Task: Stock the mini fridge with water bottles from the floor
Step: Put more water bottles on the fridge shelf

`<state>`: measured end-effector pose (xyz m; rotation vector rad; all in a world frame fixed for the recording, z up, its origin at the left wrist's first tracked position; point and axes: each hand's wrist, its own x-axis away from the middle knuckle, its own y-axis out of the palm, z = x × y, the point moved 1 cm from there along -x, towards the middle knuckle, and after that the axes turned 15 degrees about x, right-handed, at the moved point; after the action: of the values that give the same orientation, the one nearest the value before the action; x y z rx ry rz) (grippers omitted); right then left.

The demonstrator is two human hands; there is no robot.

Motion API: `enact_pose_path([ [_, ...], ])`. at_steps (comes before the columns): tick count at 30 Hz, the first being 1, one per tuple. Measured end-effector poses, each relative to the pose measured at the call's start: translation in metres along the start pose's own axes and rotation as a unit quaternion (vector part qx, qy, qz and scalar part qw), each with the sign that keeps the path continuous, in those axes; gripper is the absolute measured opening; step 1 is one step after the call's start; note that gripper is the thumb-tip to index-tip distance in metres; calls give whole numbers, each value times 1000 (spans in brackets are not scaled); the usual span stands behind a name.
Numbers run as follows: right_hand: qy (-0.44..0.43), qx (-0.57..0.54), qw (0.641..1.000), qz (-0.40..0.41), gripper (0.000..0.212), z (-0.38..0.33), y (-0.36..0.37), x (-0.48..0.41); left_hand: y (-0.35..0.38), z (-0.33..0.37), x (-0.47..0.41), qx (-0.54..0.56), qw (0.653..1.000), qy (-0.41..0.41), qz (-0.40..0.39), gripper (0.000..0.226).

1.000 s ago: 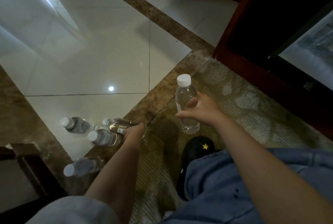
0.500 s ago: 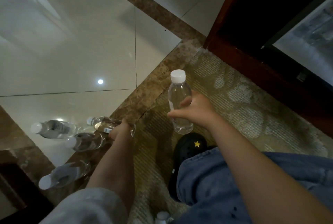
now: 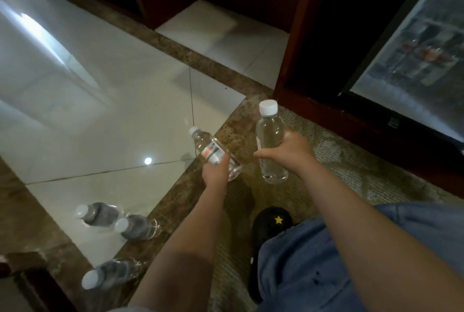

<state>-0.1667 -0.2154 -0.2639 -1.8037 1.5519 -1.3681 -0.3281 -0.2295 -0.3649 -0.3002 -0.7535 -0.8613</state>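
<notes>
Right hand (image 3: 286, 153): fingers curled round the middle of the upright water bottle (image 3: 270, 133); the bottle is clear with its white cap on top, held above the rug.
Left hand (image 3: 216, 171): just left of the right hand, gripping the lower half of the labelled water bottle (image 3: 209, 148), which tilts with its cap up-left; fingertips hidden behind it.
Mini fridge (image 3: 411, 60): up-right of the right hand, cut off by the frame; contents behind the glass are blurred.
Floor bottles (image 3: 136, 226): three lying below-left of the left hand, dim, labels unreadable.
</notes>
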Motion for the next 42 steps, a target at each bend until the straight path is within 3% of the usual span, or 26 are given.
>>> enact_pose_path([
  [7, 14, 12, 993, 115, 73, 12, -74, 21, 44, 53, 60, -24, 987, 108, -117, 40],
  [12, 26, -30, 981, 191, 73, 32, -132, 40, 87, 91, 117, -73, 949, 209, -225, 18],
  [17, 41, -54, 967, 247, 70, 72, -192, 57, 145, 112, 183, -93, 913, 249, -308, 11],
  [20, 66, -77, 955, 278, 72, 101, -221, 65, 183, 111, 214, -100, 899, 246, -347, 43],
  [21, 76, -84, 951, 286, 73, 112, -229, 67, 196, 109, 223, -105, 895, 244, -358, 44],
  [23, 104, -91, 946, 293, 79, 135, -240, 70, 221, 100, 237, -115, 885, 236, -384, 22],
  [25, 132, -89, 941, 298, 86, 160, -246, 72, 245, 86, 249, -128, 874, 226, -410, 18],
  [32, 196, -143, 921, 305, 80, 244, -245, 62, 312, 27, 253, -147, 860, 197, -448, 26],
  [36, 191, -166, 906, 339, 87, 260, -253, 41, 334, 12, 240, -160, 852, 244, -435, 40],
  [42, 141, -287, 829, 458, 74, 262, -297, 1, 365, 9, 214, -142, 843, 318, -411, 63],
])
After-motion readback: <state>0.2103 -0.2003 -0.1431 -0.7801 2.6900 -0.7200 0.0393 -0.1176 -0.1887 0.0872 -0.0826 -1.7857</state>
